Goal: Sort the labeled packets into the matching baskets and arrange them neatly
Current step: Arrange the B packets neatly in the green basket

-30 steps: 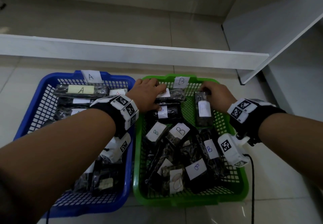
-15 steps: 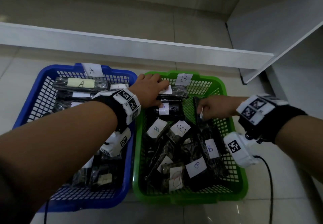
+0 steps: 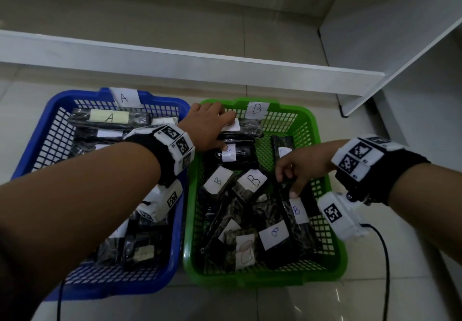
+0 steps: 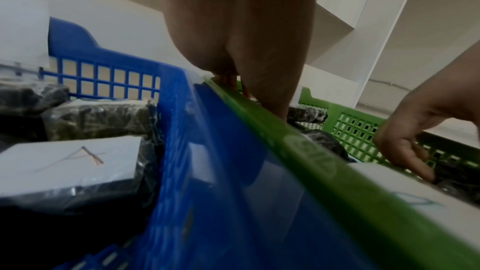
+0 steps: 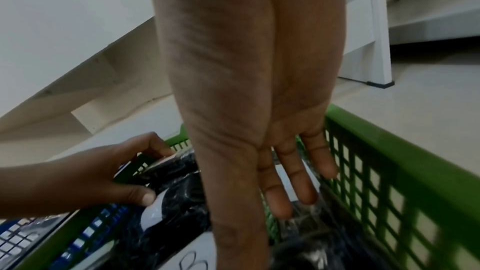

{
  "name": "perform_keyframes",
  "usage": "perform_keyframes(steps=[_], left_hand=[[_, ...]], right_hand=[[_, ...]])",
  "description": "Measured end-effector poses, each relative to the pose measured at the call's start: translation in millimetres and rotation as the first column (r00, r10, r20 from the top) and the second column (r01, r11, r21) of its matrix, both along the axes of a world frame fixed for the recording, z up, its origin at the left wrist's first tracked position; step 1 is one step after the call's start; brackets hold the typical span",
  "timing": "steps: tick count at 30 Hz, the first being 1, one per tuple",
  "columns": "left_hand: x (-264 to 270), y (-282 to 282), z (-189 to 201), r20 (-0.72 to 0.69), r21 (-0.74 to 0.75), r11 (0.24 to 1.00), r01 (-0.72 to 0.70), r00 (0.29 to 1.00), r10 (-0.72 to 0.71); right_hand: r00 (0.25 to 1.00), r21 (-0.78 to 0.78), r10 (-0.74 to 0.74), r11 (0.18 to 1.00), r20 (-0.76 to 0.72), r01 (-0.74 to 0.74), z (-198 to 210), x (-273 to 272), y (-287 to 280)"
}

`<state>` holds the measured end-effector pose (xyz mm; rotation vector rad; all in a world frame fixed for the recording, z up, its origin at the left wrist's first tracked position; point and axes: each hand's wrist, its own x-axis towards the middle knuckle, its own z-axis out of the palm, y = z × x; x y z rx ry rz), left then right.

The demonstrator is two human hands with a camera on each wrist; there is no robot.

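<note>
A blue basket [image 3: 32,150] tagged A holds dark packets with A labels [image 3: 108,118]. To its right stands a green basket [image 3: 262,278] tagged B, with several B packets lying loose. My left hand [image 3: 217,128] reaches across the blue basket and grips the rear-left B packet [image 3: 246,134]; its fingers curl behind the packet and the thumb presses a label in front, as the right wrist view shows [image 5: 103,171]. My right hand [image 3: 290,183] hangs over the basket's middle right. Its straight fingers [image 5: 291,182] point down and touch a long B packet [image 3: 297,210].
A white shelf board [image 3: 175,63] runs behind both baskets, and a white cabinet panel [image 3: 387,45] stands at the right. A lone packet [image 3: 282,143] lies lengthwise at the green basket's back right. A black cable [image 3: 385,258] trails over the tiled floor.
My right hand left the lengthwise packet at the back right and drew nearer, down to the long B packet. The left hand stayed on the rear-left packets.
</note>
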<state>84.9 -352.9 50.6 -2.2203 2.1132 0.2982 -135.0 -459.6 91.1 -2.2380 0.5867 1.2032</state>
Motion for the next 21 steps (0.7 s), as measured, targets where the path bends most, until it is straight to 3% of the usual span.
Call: perform_keyframes(steps=[4,9,12,14,16,18,21], left_hand=[[-0.6,0.6,-0.1,-0.003,0.000,1.000,-0.004,1.000,0.004],[-1.0,1.5,1.1,0.014,0.002,1.000,0.000,1.000,0.000],[-1.7,2.4,0.6,0.018,-0.001,1.000,0.006,1.000,-0.006],[-1.8,3.0,0.3,0.018,-0.003,1.000,0.007,1.000,-0.007],[-2.2,3.4,0.3,0.018,0.002,1.000,0.004,1.000,-0.004],[-2.5,3.3,0.7,0.019,0.004,1.000,0.007,1.000,-0.007],[-2.5,3.4,1.4,0.016,-0.001,1.000,0.009,1.000,-0.009]], right_hand=[[0.984,0.015,0.165,0.986,-0.072,-0.164,-13.6,-5.8,19.1],[0.994,0.027,0.057,0.998,-0.095,-0.054,6.7,4.3,-3.4],[0.993,0.087,-0.089,0.992,-0.078,0.096,24.6,11.9,-16.9],[0.958,0.110,-0.284,0.954,0.044,0.278,36.2,16.7,-20.9],[0.875,0.086,-0.437,0.899,0.208,0.428,45.3,24.0,-25.4],[0.807,-0.024,-0.454,0.867,0.378,0.498,44.1,31.4,-27.4],[0.792,-0.247,-0.308,0.836,0.527,0.489,21.5,35.9,-22.5]])
